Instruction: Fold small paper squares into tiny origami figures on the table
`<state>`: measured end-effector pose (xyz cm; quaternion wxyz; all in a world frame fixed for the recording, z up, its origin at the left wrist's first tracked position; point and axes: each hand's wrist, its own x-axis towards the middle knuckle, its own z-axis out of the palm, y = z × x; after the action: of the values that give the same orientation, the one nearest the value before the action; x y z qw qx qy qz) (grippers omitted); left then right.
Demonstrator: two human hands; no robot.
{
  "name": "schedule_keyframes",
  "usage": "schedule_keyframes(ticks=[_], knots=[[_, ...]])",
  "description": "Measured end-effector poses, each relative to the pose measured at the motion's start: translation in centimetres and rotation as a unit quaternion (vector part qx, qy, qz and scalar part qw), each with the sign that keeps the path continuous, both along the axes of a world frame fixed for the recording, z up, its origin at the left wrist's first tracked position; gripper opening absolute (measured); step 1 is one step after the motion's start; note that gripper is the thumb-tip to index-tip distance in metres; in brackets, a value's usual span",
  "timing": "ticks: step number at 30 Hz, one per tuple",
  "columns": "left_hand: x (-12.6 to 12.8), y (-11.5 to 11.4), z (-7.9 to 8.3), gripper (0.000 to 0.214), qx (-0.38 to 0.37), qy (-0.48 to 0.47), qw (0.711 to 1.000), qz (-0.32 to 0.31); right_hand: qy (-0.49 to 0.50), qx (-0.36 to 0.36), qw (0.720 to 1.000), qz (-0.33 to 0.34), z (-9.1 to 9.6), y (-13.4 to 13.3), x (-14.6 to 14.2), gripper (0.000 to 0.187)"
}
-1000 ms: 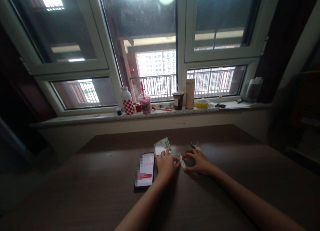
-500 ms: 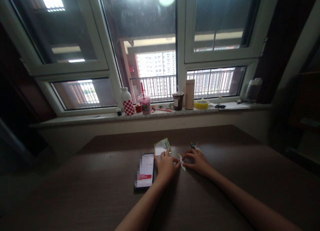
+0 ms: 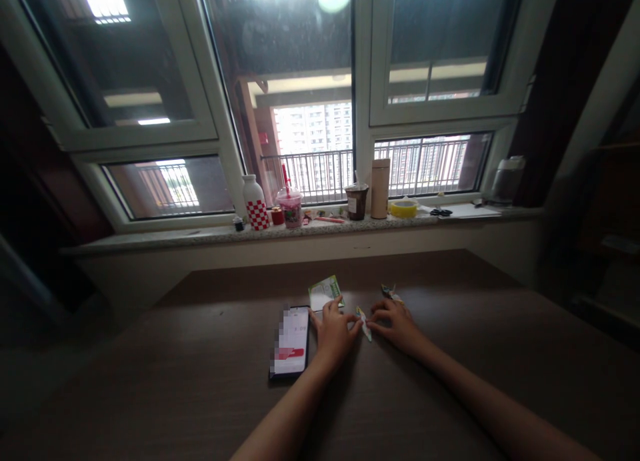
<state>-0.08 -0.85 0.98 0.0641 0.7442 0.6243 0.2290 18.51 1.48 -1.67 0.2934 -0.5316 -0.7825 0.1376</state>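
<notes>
A small, narrow piece of printed paper (image 3: 364, 324), white with yellow and green, stands between my hands on the brown table (image 3: 200, 408). My left hand (image 3: 336, 331) pinches its left side with thumb and forefinger. From the right, my right hand (image 3: 399, 324) has its thumb and forefinger closed at the paper's other edge; the exact contact is too small to make out. Just beyond my right hand lies another crumpled or folded printed piece (image 3: 390, 292), partly covered by the fingers. A flat green-and-white printed sheet (image 3: 324, 294) lies beyond my left hand, near its fingertips.
A phone (image 3: 291, 344) with a lit screen lies left of my left hand. Along the windowsill (image 3: 210, 234) stand a checkered bottle (image 3: 257, 204), a pink cup (image 3: 290, 208), a dark drink cup (image 3: 357, 201), a tan box (image 3: 380, 188), yellow tape (image 3: 403, 210) and scissors (image 3: 441, 212).
My right fingertips have shifted slightly at the paper's edge, and the fingers of my left hand have drawn in a little. The paper stays in nearly the same place.
</notes>
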Motion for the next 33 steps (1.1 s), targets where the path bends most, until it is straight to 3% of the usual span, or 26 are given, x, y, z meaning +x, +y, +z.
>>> schedule_keyframes(ticks=[9,15,33], knots=[[0.2,0.3,-0.2,0.019,-0.004,0.013,1.000,-0.027,0.023,0.003,1.000,-0.021,-0.6,0.3,-0.6,0.014],[-0.3,0.7,-0.4,0.023,0.012,0.061,0.998,-0.012,0.023,-0.010,0.999,-0.023,-0.5,0.4,-0.5,0.009],[-1.0,1.3,-0.7,0.049,0.014,0.098,0.995,-0.011,0.015,-0.015,1.000,-0.020,-0.4,0.5,-0.5,0.012]])
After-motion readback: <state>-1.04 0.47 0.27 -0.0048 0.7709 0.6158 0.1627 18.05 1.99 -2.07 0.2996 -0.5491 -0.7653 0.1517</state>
